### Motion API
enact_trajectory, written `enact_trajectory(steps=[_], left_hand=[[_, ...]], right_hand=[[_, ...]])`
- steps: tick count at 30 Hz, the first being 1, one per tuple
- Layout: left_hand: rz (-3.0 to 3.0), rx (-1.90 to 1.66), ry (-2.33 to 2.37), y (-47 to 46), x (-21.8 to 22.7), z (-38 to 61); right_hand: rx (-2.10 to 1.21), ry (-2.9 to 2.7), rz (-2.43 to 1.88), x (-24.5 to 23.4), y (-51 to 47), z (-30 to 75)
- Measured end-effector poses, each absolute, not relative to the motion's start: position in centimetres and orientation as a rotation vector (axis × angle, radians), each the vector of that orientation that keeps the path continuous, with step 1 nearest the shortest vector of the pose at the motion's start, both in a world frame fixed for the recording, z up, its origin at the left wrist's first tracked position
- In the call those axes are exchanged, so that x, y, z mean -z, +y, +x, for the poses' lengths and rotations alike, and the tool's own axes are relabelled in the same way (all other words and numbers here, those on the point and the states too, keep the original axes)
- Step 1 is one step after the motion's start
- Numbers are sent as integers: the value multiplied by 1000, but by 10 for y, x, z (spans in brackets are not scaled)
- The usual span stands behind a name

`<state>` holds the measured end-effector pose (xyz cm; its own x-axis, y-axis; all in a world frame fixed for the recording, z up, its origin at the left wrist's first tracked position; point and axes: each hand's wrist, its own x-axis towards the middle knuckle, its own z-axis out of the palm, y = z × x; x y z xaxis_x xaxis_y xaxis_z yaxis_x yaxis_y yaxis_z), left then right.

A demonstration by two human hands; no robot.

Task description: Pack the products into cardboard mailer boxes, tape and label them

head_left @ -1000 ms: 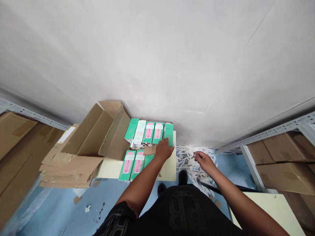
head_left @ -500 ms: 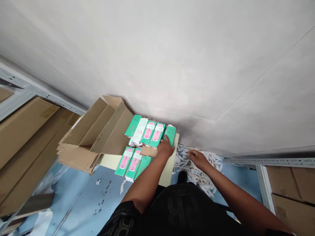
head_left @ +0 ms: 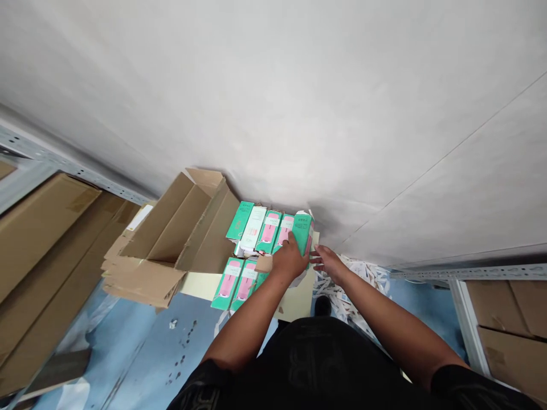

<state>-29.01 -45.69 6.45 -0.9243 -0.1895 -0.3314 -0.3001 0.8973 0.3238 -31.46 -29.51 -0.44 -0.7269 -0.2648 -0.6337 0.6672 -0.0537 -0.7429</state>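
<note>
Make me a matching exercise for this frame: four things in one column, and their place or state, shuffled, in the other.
1 left hand
2 right hand
3 open carton
4 paper scraps

A heaped on the floor, right of the table
B left of the green boxes
C gripping the end green box
D open, fingers beside that box

Pairs: 1-C, 2-D, 3-B, 4-A

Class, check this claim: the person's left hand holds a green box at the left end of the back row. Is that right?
No. The head view shows the left hand holding the green box at the right end of the back row.
</note>
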Motion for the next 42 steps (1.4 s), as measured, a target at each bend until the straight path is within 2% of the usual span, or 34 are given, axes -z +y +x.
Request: enact_trajectory(steps=[7,12,17,23,35,42], left_hand=[[-245,-614,2851,-460,-94,-259],[2,-1112,2850,-476,-91,-222],[-356,-1676,2506,-476,-71,-192],[-528,-2070,2286,-470,-58,-196],[-439,-2165,1549,-481,-64,-196],[-54,-1913,1294,-427,-75,-164]], right_hand=[[1921,1544,450,-32,-342,-320],[2046,1400,593,-32,-326,-326],[2102,1300,525,-32,-310,-334],[2145,1359,372,-41,-310,-314],[2525,1654,647,-60,-310,-213],[2711,1826,950,-68,-258,-119]])
